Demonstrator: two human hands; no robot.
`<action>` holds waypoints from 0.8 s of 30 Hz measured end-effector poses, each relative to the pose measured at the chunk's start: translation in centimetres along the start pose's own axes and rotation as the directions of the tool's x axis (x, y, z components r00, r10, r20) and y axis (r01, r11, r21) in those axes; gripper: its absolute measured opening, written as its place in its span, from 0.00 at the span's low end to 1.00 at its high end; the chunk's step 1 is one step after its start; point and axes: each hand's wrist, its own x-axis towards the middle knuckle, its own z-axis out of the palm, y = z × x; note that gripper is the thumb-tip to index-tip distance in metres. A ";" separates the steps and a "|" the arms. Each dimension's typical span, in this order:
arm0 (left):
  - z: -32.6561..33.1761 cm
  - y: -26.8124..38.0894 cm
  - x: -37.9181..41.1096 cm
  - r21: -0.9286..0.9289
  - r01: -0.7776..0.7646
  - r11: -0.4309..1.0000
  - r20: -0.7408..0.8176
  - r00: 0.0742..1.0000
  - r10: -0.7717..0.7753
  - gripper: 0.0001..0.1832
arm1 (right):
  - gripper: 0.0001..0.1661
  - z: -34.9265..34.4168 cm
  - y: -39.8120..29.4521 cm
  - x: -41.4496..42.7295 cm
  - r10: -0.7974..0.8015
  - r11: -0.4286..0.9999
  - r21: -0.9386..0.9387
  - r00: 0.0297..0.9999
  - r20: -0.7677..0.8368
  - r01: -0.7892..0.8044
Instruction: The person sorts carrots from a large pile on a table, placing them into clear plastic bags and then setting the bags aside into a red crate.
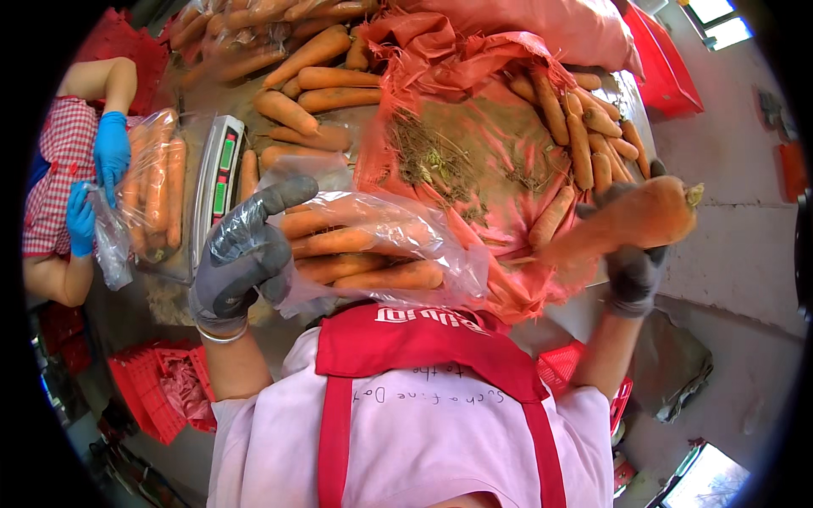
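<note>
My left hand (238,263), in a grey and black work glove, grips the edge of a clear plastic bag (467,270); some film lies over its fingers. Several carrots (387,276) lie side by side inside this bag, close to my apron. Off to the right, my right hand (632,276), gloved alike, is closed around a thick carrot (648,213) held up near the table's right side. The carrot's stem end points right and its thin end points left towards the bag. Under and beyond it spreads a red woven sack (508,159) with dirt and dry roots on it.
Loose carrots (597,140) lie at the sack's right edge, others (336,89) behind the bag. A digital scale (219,171) stands left. Beyond it a co-worker's blue-gloved hands (113,149) handle a bag of carrots (155,184). Red crates (149,394) sit below the table.
</note>
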 end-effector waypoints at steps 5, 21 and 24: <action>-0.9 -1.1 -1.2 -0.309 0.001 0.951 0.124 0.992 0.039 0.41 | 0.47 10.2 3.5 2.6 0.048 0.964 0.190 0.822 0.567 -0.187; -0.5 1.8 -2.1 -0.664 0.123 0.737 0.387 0.900 0.199 0.43 | 0.41 16.4 13.4 -0.5 0.055 0.994 -0.107 0.803 0.594 0.012; -2.0 0.0 -1.7 -0.220 -0.008 0.976 0.296 0.952 0.075 0.39 | 0.45 16.0 13.5 -1.9 0.236 0.925 0.139 0.822 0.517 -0.353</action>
